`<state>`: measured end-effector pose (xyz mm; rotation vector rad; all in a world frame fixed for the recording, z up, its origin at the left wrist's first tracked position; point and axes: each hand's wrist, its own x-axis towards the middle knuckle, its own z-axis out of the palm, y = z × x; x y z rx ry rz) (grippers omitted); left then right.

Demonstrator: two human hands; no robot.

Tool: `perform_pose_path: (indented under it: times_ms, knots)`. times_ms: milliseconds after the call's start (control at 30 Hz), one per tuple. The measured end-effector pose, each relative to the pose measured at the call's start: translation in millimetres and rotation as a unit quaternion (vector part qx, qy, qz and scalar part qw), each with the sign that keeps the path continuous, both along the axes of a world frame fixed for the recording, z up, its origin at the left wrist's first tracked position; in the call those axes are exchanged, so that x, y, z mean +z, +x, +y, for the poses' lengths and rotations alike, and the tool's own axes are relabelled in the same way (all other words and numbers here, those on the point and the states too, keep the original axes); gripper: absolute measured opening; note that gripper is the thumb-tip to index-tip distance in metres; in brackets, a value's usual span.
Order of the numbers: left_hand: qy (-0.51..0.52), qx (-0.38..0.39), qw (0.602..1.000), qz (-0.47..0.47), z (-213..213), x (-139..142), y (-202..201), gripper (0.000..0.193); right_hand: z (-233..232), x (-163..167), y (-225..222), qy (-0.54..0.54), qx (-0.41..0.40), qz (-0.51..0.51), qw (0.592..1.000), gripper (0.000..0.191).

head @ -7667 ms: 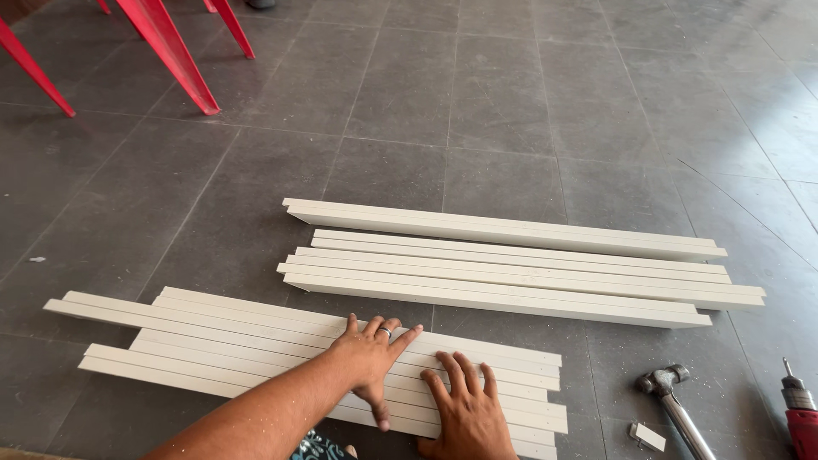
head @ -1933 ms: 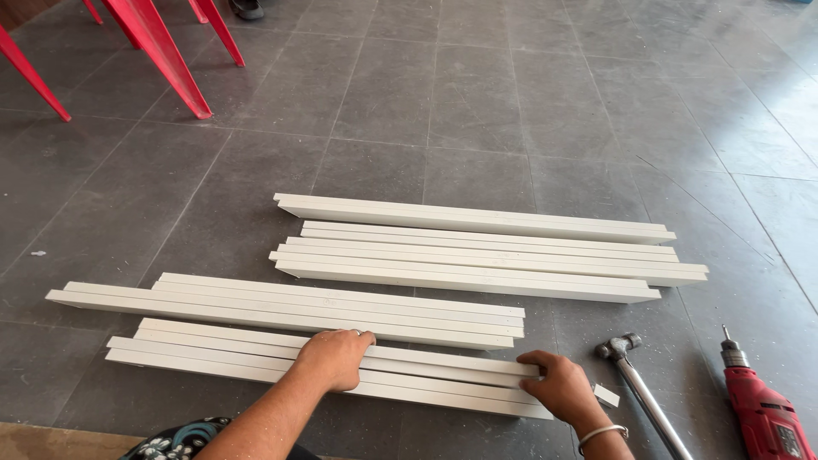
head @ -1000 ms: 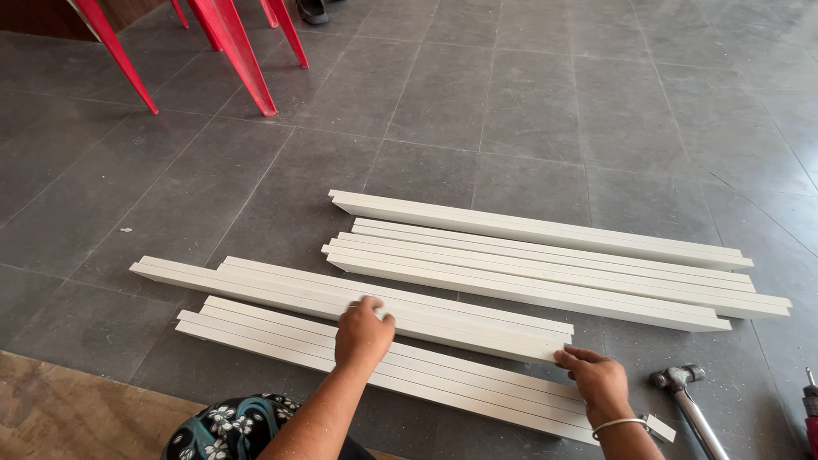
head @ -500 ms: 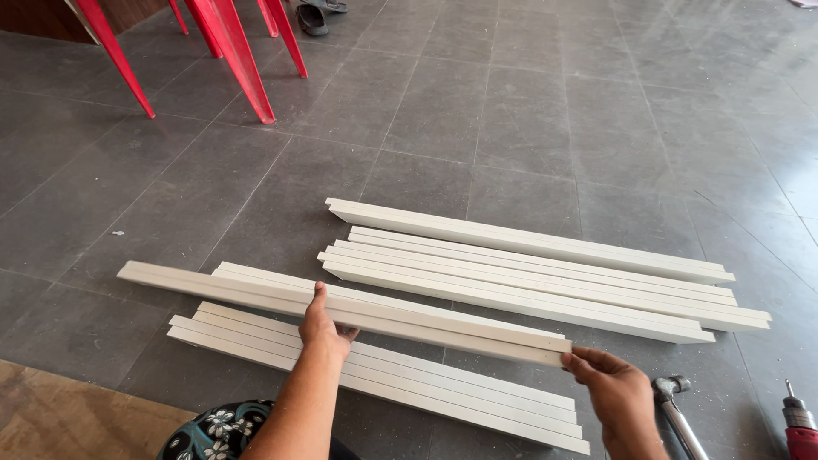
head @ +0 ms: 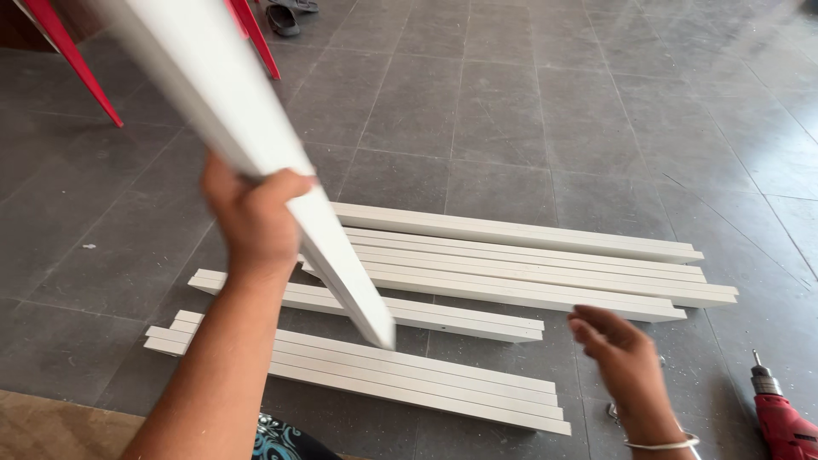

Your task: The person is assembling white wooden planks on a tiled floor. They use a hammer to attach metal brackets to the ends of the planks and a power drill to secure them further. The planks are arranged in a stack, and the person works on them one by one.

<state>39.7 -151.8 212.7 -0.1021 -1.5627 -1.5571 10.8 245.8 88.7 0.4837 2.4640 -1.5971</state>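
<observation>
Grey floor tiles [head: 511, 102] carry white slats [head: 409, 375] in rows near the person. Nearest, the left hand [head: 256, 217] grips a lifted slat [head: 247, 145], its long axis slanting up-left from the floor. The right hand [head: 626, 362] hovers loosely open, empty, right of its low end, with a red drill [head: 780, 422] beside it and red chair legs [head: 72, 64] beyond.

On inspection from my remote station I find no packages, labels, signs or screens anywhere in this view.
</observation>
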Motion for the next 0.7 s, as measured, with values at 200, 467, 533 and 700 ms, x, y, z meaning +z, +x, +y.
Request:
perform_pose_path:
  times_ms: [200,467,533,700]
  knots:
    - [-0.408,-0.018,0.91,-0.076,65.8,-5.5,-27.9,0.075,35.5,23.2,8.7,-0.302,-0.03,0.19,0.934,0.053]
    - [-0.593,-0.166,0.681,-0.396,93.9,-122.3,-13.5,0.087,124.9,-49.8,-27.7,-0.451,-0.121,0.208,0.86,0.057]
    - [-0.575,-0.194,0.603,-0.518,80.8,-135.5,-15.0,0.086,126.2,-53.5,-26.5,-0.461,-0.164,0.169,0.855,0.055]
    - [-0.557,-0.151,0.628,-0.522,42.6,-148.0,-22.2,0.079,81.1,-34.6,-9.0,-0.385,-0.221,0.084,0.892,0.043]
